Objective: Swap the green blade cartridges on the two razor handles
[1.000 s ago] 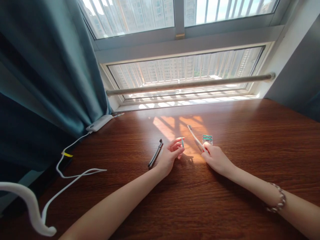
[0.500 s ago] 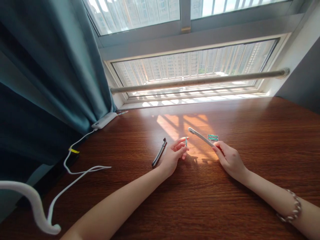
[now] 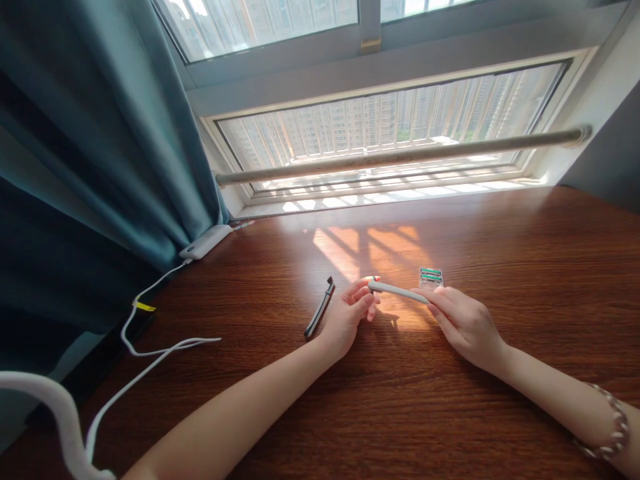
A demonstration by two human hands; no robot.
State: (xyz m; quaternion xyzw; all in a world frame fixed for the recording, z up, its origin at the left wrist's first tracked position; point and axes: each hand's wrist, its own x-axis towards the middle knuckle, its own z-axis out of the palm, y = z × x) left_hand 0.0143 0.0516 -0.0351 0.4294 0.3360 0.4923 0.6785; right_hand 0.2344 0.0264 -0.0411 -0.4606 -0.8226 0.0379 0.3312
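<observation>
My right hand grips the lower end of a pale razor handle that lies nearly level, its tip pointing left. My left hand pinches a small green-edged razor cartridge between thumb and fingers, and the handle's tip meets it at my fingertips. A small clear tray of green cartridges lies on the wooden table just beyond my right hand. A dark razor handle lies on the table left of my left hand.
A white power bank sits by the teal curtain at the left, with a white cable trailing toward me. A window with a metal rail runs along the table's far edge.
My right hand has lowered the pale handle from a raised slant to nearly level and swung its tip left until it meets the cartridge in my left hand. My left hand stays in place.
</observation>
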